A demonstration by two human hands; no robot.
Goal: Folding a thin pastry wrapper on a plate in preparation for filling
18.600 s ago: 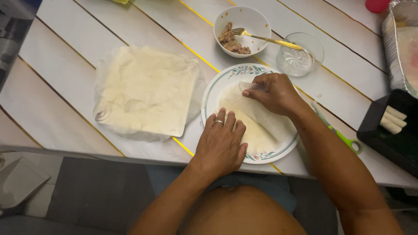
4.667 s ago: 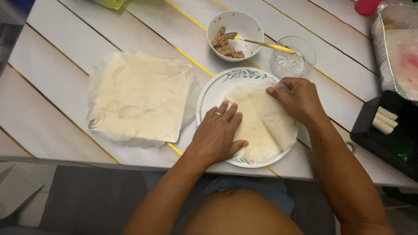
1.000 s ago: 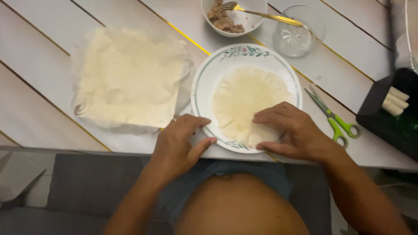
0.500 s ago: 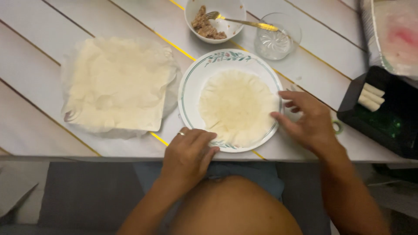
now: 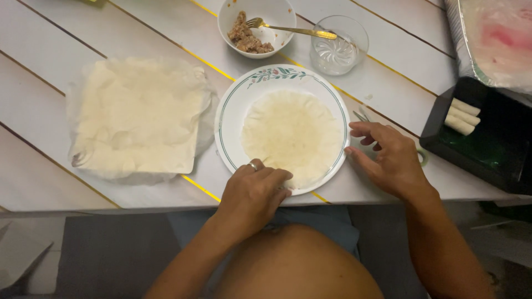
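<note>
My left hand [image 5: 256,191] rests at the near rim of the plate [image 5: 233,111], fingers together and curled, tips touching the near edge of the round wrapper [image 5: 292,135] that lies flat in the plate's middle. My right hand [image 5: 388,158] lies on the table just right of the plate, fingers apart and holding nothing, thumb tip at the rim; it covers the scissors [image 5: 361,115], whose blade tips show above my fingers. The plate sits near the table's front edge. To its left lies a stack of square wrappers [image 5: 136,119]. Behind it stand a bowl [image 5: 280,11] of filling with a fork [image 5: 288,29], and a glass dish [image 5: 339,39]. At the right edge, a black tray [image 5: 487,144] holds finished rolls [image 5: 461,116].
</note>
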